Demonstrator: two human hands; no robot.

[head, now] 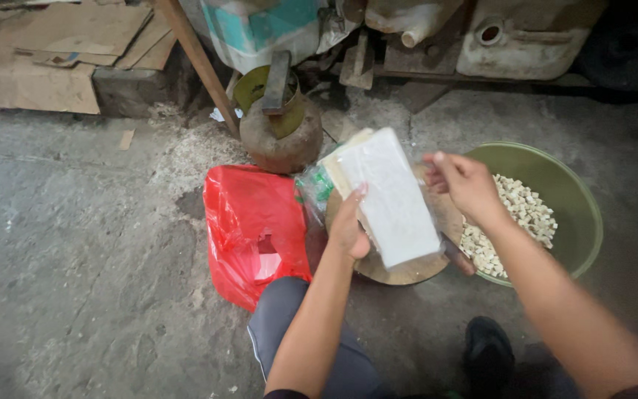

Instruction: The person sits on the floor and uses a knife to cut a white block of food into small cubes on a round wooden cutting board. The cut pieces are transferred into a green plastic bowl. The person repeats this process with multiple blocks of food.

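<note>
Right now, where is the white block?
In the head view the white block is centre frame, held in the left hand above the round wooden board, with the red bag to its left and the green basin to its right.

The left hand [348, 229] grips a white block in clear wrap [389, 196] from its left side, over a round wooden board [437, 258]. The right hand [467, 185] pinches the wrap's far right edge. Right of them sits a green bowl [563, 185] of small pale cubes [518, 214]; a red plastic bag [249, 222] lies to the left.
</note>
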